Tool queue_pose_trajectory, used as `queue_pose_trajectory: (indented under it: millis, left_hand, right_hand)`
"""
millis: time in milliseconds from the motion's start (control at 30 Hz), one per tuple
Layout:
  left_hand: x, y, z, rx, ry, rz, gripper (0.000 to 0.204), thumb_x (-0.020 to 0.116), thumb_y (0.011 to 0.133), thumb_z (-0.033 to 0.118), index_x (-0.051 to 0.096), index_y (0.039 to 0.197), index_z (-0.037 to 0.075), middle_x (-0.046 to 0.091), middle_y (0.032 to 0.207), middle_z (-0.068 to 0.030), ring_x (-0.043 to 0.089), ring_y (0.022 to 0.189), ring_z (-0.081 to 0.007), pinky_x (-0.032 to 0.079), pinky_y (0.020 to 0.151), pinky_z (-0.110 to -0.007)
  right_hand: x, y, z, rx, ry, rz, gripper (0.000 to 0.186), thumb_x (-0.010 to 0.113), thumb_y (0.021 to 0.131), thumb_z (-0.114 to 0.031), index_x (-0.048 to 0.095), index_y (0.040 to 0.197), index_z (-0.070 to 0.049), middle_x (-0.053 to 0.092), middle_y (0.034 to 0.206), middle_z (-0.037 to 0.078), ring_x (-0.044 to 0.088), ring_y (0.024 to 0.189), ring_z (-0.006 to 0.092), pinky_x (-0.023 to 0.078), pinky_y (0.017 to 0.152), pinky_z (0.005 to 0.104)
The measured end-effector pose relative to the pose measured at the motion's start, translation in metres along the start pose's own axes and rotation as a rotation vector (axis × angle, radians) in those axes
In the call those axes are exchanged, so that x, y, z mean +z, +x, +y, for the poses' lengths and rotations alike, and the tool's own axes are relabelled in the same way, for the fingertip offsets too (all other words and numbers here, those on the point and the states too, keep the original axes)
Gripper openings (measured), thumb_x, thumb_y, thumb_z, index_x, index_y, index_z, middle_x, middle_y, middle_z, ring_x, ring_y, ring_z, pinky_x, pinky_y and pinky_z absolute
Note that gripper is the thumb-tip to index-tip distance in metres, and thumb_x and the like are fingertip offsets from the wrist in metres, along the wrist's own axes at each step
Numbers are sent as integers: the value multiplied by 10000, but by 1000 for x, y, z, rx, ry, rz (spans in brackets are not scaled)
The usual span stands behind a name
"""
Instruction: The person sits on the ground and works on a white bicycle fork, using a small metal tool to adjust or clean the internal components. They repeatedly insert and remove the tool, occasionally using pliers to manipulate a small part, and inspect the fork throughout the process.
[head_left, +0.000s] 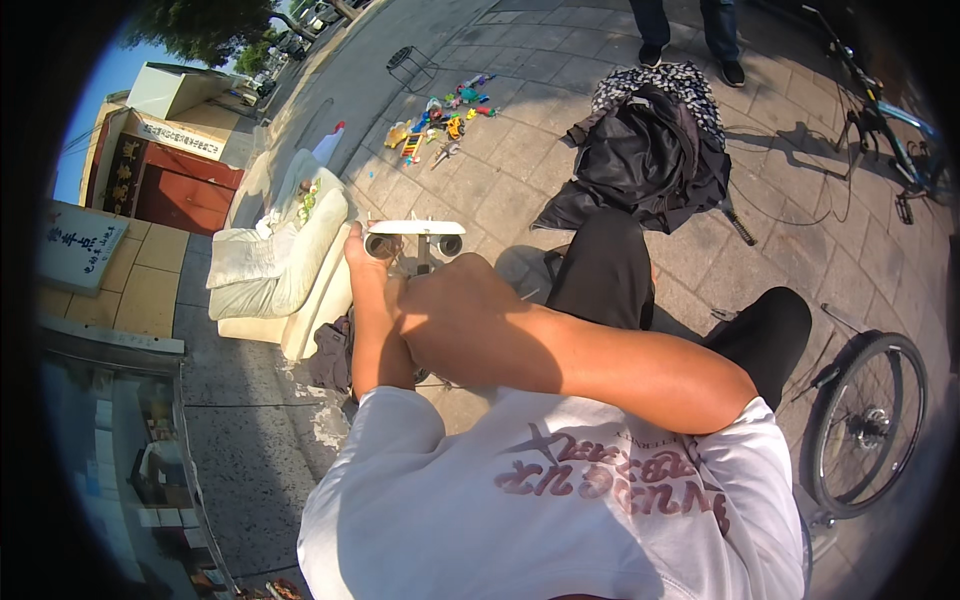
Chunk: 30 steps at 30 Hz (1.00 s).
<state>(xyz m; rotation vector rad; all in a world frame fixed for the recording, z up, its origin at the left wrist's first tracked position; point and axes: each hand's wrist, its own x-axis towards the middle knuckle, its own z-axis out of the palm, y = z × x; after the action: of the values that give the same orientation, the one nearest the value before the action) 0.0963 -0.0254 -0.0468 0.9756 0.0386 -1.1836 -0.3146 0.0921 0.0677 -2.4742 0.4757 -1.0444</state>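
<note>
I hold a white object with two round, dark-centred cylinders under its crossbar (pixel 415 227), perhaps a toy plane, in front of me at mid-left. My left hand (pixel 368 253) grips it at its left side, thumb up. My right hand (pixel 450 320) reaches across my body, bent at the wrist, over the object's lower part; what its fingers hold is hidden behind it. My black-clad knees (pixel 600 270) are bent just to the right.
Colourful small toys (pixel 440 130) lie on the paving beyond, near a stool (pixel 408 67). Pale cushions (pixel 255 260) are piled left. A black bag (pixel 650 160) lies ahead by a standing person's legs (pixel 722 40). A bicycle (pixel 890 130) and loose wheel (pixel 870 425) are right.
</note>
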Motion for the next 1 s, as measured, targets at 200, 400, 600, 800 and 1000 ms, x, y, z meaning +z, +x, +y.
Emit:
queue_pose_trajectory:
  millis: [200, 400, 600, 800, 1000]
  left_hand:
    - [3, -8, -4, -48, -120, -48, 457, 406, 1070, 506, 490, 928, 79, 550, 673, -43, 570, 619, -219, 537, 631, -432]
    - [33, -29, -8, 69, -70, -150, 456, 567, 1004, 481, 495, 785, 87, 508, 604, -43, 497, 547, -204, 469, 574, -370]
    - [93, -70, 8, 333, 54, -441, 280, 630, 955, 259, 527, 752, 97, 499, 582, -31, 470, 540, -191, 419, 546, -357]
    - [164, -137, 37, 609, 151, -792, 251, 623, 927, 155, 484, 728, 89, 459, 660, -25, 441, 627, -176, 407, 597, -336]
    - [232, -203, 41, 670, 210, -1052, 204, 611, 930, 114, 500, 762, 81, 451, 681, -26, 433, 664, -166, 410, 623, -322]
  right_hand:
    - [17, 0, 6, 123, 92, -62, 162, 653, 822, -114, 691, 930, 0, 700, 759, 181, 725, 734, 333, 538, 627, 455]
    - [54, 1, 28, 549, 646, 181, 175, 567, 959, -121, 688, 984, 3, 681, 745, 116, 674, 672, 240, 506, 595, 380]
    - [54, -20, 66, 866, 1987, 195, 354, 553, 1039, -215, 615, 1318, -6, 376, 612, -62, 321, 475, 75, 271, 435, 261]
    - [65, -66, 91, 598, 2350, 29, 464, 503, 1074, -262, 453, 1476, -36, 266, 571, -67, 223, 453, 69, 200, 420, 251]
    - [64, -72, 106, 365, 2460, -4, 445, 492, 1055, -244, 482, 1453, -46, 243, 569, -53, 231, 467, 96, 213, 440, 260]
